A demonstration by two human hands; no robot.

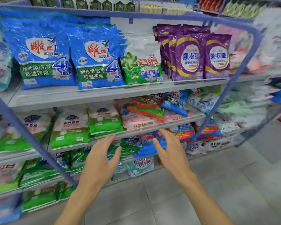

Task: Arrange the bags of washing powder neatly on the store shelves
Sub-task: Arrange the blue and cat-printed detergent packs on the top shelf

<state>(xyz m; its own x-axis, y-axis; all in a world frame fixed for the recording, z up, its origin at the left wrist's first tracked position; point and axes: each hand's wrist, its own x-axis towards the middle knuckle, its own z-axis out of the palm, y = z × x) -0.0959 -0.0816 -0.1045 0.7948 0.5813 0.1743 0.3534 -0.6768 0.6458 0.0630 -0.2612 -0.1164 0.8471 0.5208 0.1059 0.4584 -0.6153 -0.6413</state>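
Plastic is not yet touched: left hand (102, 158) and right hand (170, 151) are held wide and empty near the shelf edge (133, 131) — the jumbled pink bags (136, 122) just beyond should be taken from both sides and stood upright.

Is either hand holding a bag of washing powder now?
No, the left hand and the right hand are both open with spread fingers in front of the shelves, gripping nothing.

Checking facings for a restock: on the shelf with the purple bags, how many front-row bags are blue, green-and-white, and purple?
Blue bags: 2
Green-and-white bag: 1
Purple bags: 2, with more stacked behind
Total: 5
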